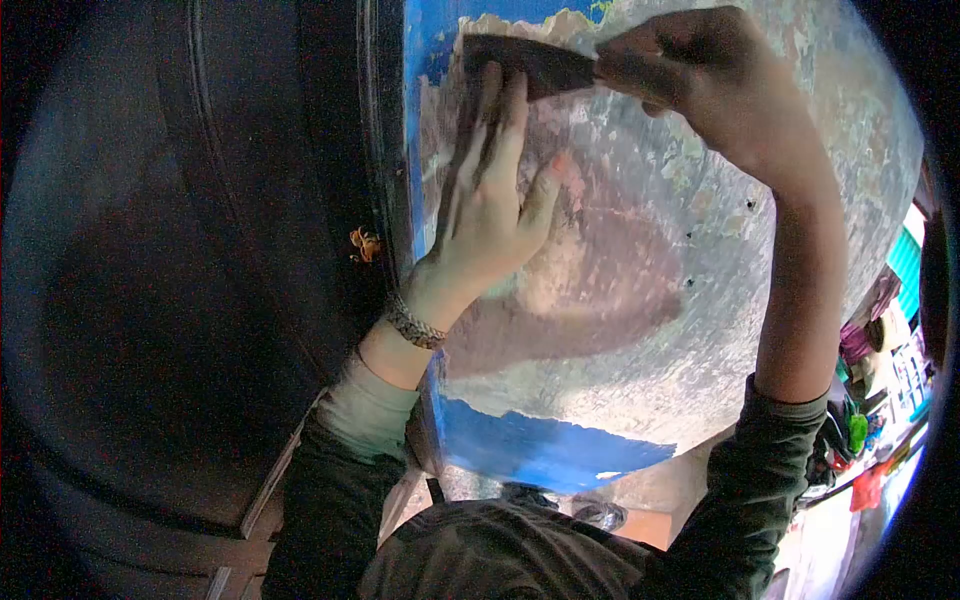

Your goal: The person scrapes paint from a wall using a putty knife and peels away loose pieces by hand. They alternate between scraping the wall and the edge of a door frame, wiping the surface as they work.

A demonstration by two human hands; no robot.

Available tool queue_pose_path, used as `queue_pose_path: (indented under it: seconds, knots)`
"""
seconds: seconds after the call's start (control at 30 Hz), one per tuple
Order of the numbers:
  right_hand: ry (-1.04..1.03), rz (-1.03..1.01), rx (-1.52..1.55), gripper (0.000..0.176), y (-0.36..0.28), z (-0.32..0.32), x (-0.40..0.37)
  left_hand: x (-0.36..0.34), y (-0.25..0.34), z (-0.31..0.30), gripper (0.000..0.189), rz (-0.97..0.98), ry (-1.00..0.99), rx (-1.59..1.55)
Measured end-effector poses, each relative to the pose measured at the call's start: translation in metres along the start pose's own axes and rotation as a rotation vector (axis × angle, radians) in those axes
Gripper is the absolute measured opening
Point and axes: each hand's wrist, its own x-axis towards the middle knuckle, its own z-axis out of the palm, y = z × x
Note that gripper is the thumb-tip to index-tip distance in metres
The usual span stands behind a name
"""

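Black door (pixel 120 200) stands at left; beside it a person's left hand (pixel 485 195), thumb spread wide, lays its fingertips on a dark scraper (pixel 548 68) against the patchy, blue-edged wall (pixel 640 190), the scraper's narrow end pinched in the right hand (pixel 735 95).

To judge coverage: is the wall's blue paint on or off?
Partly on: blue paint shows low on the wall and at its top; the middle is mottled grey.

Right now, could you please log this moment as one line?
Left hand: fingers against scraper | Right hand: gripping scraper | Wall: patchy, blue paint at edges
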Motion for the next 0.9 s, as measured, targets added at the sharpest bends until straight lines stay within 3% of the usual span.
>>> queue_pose_path:
  seconds: [0.17,0.3,0.37,0.4,0.43,0.5,0.57,0.63,0.67,0.7,0.8,0.9]
  knots:
    - [-0.019,0.010,-0.032,0.013,-0.002,-0.013,0.005,0.002,0.008,0.004,0.073,0.053,-0.007,0.021]
    - [-0.015,-0.106,-0.178,0.016,-0.016,-0.007,0.030,0.011,0.002,0.006,0.075,0.044,0.089,0.124]
    - [-0.246,-0.018,-0.057,0.017,-0.015,-0.003,0.050,0.007,-0.001,0.006,0.075,0.002,0.139,0.143]
    - [-0.071,-0.237,-0.111,0.018,-0.012,-0.003,0.032,0.006,-0.003,0.004,0.075,0.030,0.098,0.125]
    - [-0.069,-0.242,-0.114,0.018,-0.021,-0.009,0.034,0.007,-0.003,0.002,0.075,0.056,0.060,0.107]
    - [-0.179,0.234,-0.248,0.020,-0.045,-0.027,0.042,0.003,0.002,0.003,0.077,0.057,-0.006,0.098]
    - [-0.225,0.234,-0.240,0.022,-0.043,-0.023,0.050,0.001,0.004,0.011,0.078,0.042,0.061,0.023]
    - [-0.399,0.126,-0.150,0.025,-0.033,-0.026,0.056,-0.001,0.001,0.012,0.082,0.025,0.075,0.069]
    - [-0.330,-0.037,0.129,0.027,-0.016,-0.021,0.054,-0.002,0.000,0.012,0.082,0.014,0.100,0.038]
    - [-0.330,-0.040,0.124,0.027,-0.017,-0.015,0.055,-0.002,0.000,0.011,0.083,-0.001,0.126,0.006]
    - [0.044,0.100,0.451,0.024,-0.023,0.010,0.063,0.004,-0.001,0.007,0.079,0.034,0.111,-0.054]
    - [0.279,-0.220,1.060,0.028,0.011,0.076,0.093,0.001,-0.005,0.014,0.074,-0.065,0.149,-0.232]
